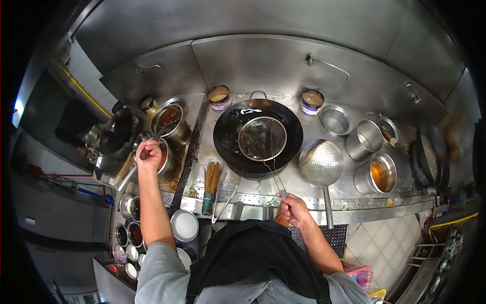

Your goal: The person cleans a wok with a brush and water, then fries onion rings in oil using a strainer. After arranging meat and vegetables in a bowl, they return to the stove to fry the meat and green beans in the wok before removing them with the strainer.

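Note:
My right hand (293, 209) is closed around the handle of a round wire-mesh strainer (262, 138), held over the black wok (223, 133). Dark shapes show through the mesh, but I cannot make them out. Off to the left, my left hand (149, 154) grips the dark handle of what looks like a ladle (161, 133). Its shaft slants to the upper metal pot (183, 134), which holds dark reddish-brown liquid; the head is hidden there. Just below stands a second pot (167, 159) with reddish contents, partly behind my left hand.
Right of the wok lies a perforated metal skimmer (321, 163), its handle over the front edge. Metal pots (364, 140) and a pot of amber liquid (375, 173) stand farther right. A bamboo brush (210, 182) and tongs (226, 203) lie front left. Open cans (219, 97) line the back.

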`<control>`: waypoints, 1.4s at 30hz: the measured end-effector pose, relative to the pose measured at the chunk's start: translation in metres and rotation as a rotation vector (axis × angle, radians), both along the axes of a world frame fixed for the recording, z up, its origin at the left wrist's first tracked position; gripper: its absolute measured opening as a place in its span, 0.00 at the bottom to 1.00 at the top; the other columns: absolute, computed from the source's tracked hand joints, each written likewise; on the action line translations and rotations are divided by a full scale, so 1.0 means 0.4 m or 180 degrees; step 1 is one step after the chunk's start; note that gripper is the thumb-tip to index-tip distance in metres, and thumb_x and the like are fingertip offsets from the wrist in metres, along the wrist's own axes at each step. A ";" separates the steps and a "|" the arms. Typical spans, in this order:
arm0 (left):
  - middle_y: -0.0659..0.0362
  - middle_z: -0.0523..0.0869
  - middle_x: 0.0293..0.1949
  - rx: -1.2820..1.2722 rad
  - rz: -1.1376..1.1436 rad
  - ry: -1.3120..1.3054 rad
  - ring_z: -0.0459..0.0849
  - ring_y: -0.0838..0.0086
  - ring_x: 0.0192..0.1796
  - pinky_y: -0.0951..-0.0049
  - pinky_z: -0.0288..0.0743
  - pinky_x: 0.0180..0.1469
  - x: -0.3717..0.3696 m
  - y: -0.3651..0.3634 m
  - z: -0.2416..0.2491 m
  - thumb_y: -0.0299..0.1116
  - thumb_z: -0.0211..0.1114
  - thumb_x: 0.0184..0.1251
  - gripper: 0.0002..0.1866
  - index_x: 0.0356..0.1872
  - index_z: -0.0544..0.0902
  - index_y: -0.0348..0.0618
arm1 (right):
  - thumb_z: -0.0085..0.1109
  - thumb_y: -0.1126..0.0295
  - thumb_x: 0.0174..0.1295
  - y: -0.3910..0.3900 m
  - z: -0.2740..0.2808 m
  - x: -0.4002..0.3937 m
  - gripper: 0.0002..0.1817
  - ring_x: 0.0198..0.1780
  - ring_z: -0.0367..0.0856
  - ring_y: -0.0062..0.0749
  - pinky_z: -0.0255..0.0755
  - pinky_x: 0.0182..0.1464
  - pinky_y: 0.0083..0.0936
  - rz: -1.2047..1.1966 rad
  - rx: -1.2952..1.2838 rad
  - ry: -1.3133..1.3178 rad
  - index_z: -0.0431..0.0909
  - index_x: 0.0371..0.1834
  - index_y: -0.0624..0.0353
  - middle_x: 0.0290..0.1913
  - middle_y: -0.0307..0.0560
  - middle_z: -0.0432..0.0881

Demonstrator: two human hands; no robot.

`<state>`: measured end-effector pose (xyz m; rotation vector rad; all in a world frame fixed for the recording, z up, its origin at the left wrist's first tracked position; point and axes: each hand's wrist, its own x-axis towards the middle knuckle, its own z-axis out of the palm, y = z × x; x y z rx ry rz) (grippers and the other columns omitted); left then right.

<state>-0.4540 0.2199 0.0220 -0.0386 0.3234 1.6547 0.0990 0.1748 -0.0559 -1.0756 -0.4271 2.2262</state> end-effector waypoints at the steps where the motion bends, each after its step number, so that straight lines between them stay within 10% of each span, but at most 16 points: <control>1: 0.63 0.77 0.28 -0.0005 0.0006 0.0025 0.77 0.78 0.24 0.75 0.65 0.25 0.017 -0.016 0.020 0.29 0.53 0.61 0.04 0.31 0.73 0.40 | 0.47 0.73 0.68 0.003 0.000 -0.002 0.12 0.16 0.62 0.18 0.56 0.16 0.18 0.0061 0.0020 -0.0041 0.71 0.53 0.61 0.21 0.34 0.67; 21: 0.65 0.75 0.23 -0.1003 -0.1150 0.0732 0.70 0.79 0.14 0.78 0.61 0.12 0.503 -0.289 0.020 0.28 0.55 0.64 0.04 0.36 0.77 0.49 | 0.47 0.72 0.70 0.044 -0.018 -0.060 0.13 0.18 0.63 0.18 0.57 0.17 0.17 0.0526 -0.0116 0.0173 0.70 0.55 0.60 0.22 0.33 0.67; 28: 0.59 0.74 0.22 -0.1151 -0.1569 0.3345 0.72 0.76 0.15 0.75 0.69 0.15 0.568 -0.313 -0.068 0.20 0.52 0.59 0.44 0.78 0.44 0.49 | 0.47 0.73 0.69 0.026 -0.019 -0.041 0.12 0.16 0.63 0.18 0.57 0.16 0.18 0.0334 -0.0029 -0.0033 0.70 0.54 0.60 0.21 0.33 0.67; 37: 0.60 0.76 0.21 -0.1499 -0.0088 0.4619 0.70 0.76 0.12 0.75 0.67 0.14 0.318 -0.211 -0.044 0.20 0.51 0.57 0.42 0.77 0.50 0.43 | 0.45 0.74 0.69 0.019 0.004 -0.041 0.14 0.16 0.62 0.18 0.56 0.16 0.19 0.0103 0.0006 0.0014 0.70 0.56 0.60 0.21 0.35 0.67; 42: 0.59 0.74 0.18 -0.2030 -0.0166 0.4772 0.68 0.71 0.11 0.70 0.64 0.12 0.046 -0.045 -0.060 0.25 0.53 0.56 0.10 0.40 0.72 0.38 | 0.45 0.73 0.70 0.002 0.009 -0.025 0.14 0.16 0.62 0.19 0.56 0.16 0.19 -0.0077 0.0071 -0.0150 0.70 0.56 0.62 0.20 0.36 0.66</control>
